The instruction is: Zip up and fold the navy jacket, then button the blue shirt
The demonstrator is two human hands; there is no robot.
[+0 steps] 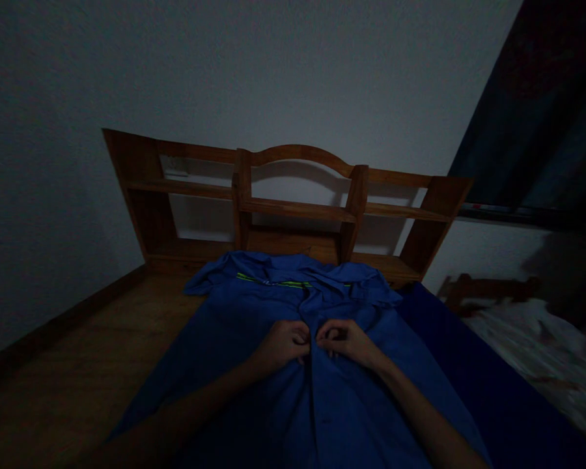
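A blue button-front shirt (258,309) with a yellow-green stripe across its chest lies spread out, its collar end towards the wooden headboard. My left hand (289,340) is closed, its fingers pinching the cloth at the left of the front opening. Opposite it, my right hand (342,339) is curled, with thumb and fingers pressed together on the other edge of the opening. The two hands are a small gap apart. Dim light hides any button between the fingers. Lower on the front strip, a dark buttonhole or button shows faintly.
The wooden headboard (303,210) with open shelves stands against a pale wall (293,71). Bare wooden boards (141,319) lie at the left. A dark blue cloth (449,339) runs along the right. Beyond it is pale crumpled bedding (532,345), below a dark curtain (537,124).
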